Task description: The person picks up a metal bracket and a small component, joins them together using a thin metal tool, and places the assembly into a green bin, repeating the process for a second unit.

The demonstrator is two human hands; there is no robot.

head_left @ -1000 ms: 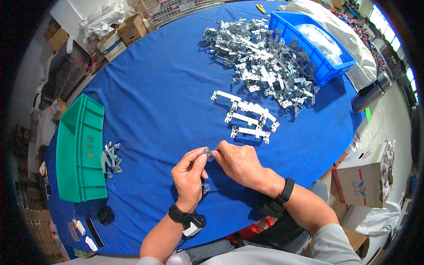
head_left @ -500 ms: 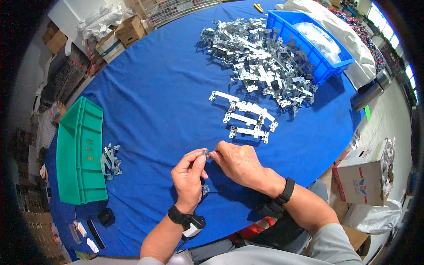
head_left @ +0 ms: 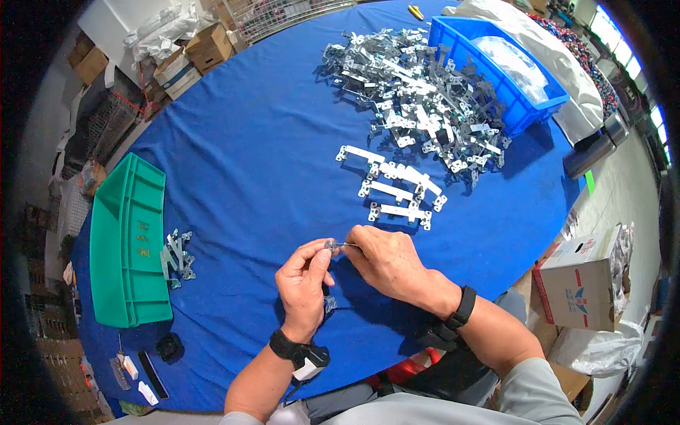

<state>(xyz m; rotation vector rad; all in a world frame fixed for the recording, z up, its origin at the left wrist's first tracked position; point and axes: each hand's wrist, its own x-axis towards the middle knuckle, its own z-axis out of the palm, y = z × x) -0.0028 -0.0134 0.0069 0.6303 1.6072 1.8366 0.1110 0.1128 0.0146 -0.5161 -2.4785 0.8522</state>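
Observation:
My left hand pinches a small metal bracket between thumb and forefinger near the front of the blue cloth. Part of the bracket shows below, beside the palm; the rest is hidden behind the hand. To its right, my right hand is closed on a thin pin-like piece whose end meets the bracket. Beyond the hands lie several loose metal brackets. Farther back, a large heap of similar brackets spreads over the cloth.
A green bin stands at the left with a few brackets beside it. A blue crate holding a clear bag is at the back right, near a steel bottle. Small tools lie front left.
My right hand has drawn slightly to the right from my left fingertips, and the thin piece between them now shows. My left hand has hardly moved.

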